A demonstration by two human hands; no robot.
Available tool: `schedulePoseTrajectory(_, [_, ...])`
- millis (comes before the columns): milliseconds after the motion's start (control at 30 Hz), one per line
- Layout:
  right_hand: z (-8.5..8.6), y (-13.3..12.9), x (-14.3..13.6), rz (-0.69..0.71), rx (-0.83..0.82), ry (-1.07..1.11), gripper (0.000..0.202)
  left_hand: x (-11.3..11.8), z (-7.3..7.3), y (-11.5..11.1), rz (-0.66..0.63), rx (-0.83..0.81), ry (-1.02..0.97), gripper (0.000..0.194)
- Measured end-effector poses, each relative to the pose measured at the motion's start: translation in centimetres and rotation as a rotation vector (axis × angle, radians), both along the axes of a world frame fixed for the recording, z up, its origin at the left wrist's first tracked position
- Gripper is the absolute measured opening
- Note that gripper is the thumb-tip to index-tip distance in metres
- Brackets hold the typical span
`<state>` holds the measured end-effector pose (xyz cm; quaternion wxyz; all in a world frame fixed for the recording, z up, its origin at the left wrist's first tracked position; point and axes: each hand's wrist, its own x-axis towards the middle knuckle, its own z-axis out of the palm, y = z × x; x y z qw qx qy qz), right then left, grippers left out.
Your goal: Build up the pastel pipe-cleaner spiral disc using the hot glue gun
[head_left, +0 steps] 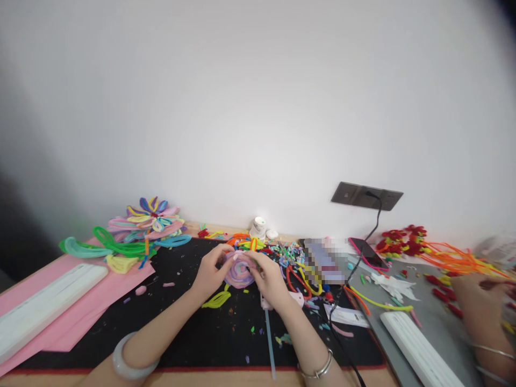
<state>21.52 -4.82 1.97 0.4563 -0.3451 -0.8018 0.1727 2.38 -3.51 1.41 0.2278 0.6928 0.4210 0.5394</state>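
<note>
A round coil of pink and purple fuzzy stems (241, 275) is held up over the black mat between both hands. My left hand (216, 269) grips its left edge with thumb and fingers. On the right edge, my right hand (266, 275) has its fingers curled round the coil. A yellow-green looped piece (216, 300) lies on the mat below my left hand. Under my right wrist lie a pale pink tool (298, 299) and a translucent bluish stick (270, 344). Orange and yellow fuzzy pieces (255, 244) lie just behind the coil.
Colourful fuzzy flowers (151, 217) and pink paper (86, 328) are at left. Small scraps (288, 252), a white cup (258, 228), a phone (368, 253) and a black cable (346, 279) lie behind and right. Another person's hand (478, 301) is at far right.
</note>
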Motion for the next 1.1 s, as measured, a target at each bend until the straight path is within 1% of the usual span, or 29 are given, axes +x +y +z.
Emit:
schedulePoseTrajectory(167, [0.05,0.0,-0.04,0.001,-0.001,0.003,0.044,0.06,0.23,-0.04,0.027,0.018,-0.001,0.014])
schedulePoseTrajectory(367, [0.24,-0.05,-0.01,0.001,-0.025,0.005,0.047,0.07,0.26,-0.09,0.039,0.01,-0.014,0.018])
schedulePoseTrajectory(600, [0.35,-0.05,0.05,-0.001,-0.029,0.01,0.047,-0.02,-0.03,0.1,0.022,0.06,0.021,0.017])
schedulePoseTrajectory(1100, [0.26,-0.13,0.01,0.005,-0.037,0.01,0.045,0.08,0.11,0.04,0.012,0.056,0.027,0.015])
